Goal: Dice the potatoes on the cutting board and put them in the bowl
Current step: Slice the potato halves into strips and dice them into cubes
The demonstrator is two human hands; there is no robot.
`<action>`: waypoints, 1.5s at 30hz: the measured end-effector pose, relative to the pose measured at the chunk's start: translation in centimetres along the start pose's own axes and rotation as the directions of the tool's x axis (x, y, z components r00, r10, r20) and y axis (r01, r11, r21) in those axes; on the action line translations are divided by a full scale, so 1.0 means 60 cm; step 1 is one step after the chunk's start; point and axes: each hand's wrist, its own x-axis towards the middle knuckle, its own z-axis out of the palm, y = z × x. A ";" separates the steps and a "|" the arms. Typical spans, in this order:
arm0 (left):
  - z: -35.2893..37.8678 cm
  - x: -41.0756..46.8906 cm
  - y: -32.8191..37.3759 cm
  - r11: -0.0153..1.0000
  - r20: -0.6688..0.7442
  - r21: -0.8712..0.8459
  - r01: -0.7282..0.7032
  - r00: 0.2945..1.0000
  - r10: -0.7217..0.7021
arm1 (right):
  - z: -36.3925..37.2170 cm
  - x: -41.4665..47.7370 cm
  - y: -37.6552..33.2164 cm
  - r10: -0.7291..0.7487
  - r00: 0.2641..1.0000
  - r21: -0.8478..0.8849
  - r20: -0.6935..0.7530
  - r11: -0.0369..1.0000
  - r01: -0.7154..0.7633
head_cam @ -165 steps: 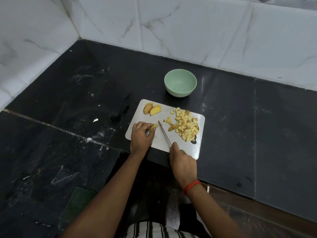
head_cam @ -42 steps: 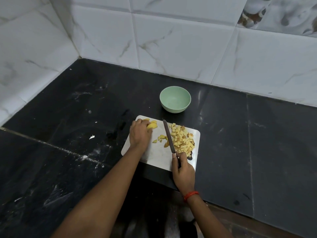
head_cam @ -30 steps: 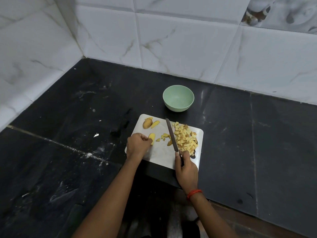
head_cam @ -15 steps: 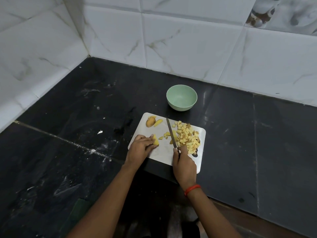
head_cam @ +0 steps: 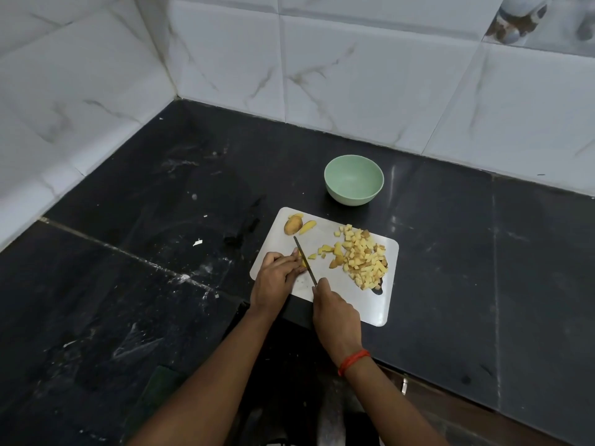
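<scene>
Left hand [head_cam: 277, 272] pins potato piece [head_cam: 302, 262] on cutting board [head_cam: 354, 300], fingers curled over it. Right hand [head_cam: 333, 312] grips knife [head_cam: 309, 268], blade touching piece just right of left fingertips, long axis pointing away. Diced pile [head_cam: 363, 260] further right; bowl [head_cam: 353, 180] beyond.

On the cutting board [head_cam: 357, 300], the left hand [head_cam: 277, 274] covers nearly all of the potato piece [head_cam: 302, 263] it holds; the knife [head_cam: 299, 248] handle is buried inside the right hand [head_cam: 335, 312]. Both forearms, nearer than the board, run off the bottom edge
</scene>
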 end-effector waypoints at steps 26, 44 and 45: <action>0.002 0.003 -0.002 1.000 -0.001 0.029 0.005 1.000 -0.005 | -0.009 -0.056 -0.006 -0.017 0.985 -0.254 0.173 0.965 0.062; -0.004 -0.007 -0.004 1.000 -0.041 -0.011 0.005 0.999 -0.006 | -0.009 0.021 -0.034 -0.019 0.999 -0.059 0.031 0.998 0.021; -0.004 -0.006 -0.004 1.000 -0.041 -0.012 0.003 0.999 -0.004 | -0.006 0.021 -0.034 -0.031 0.999 -0.063 0.035 0.997 0.033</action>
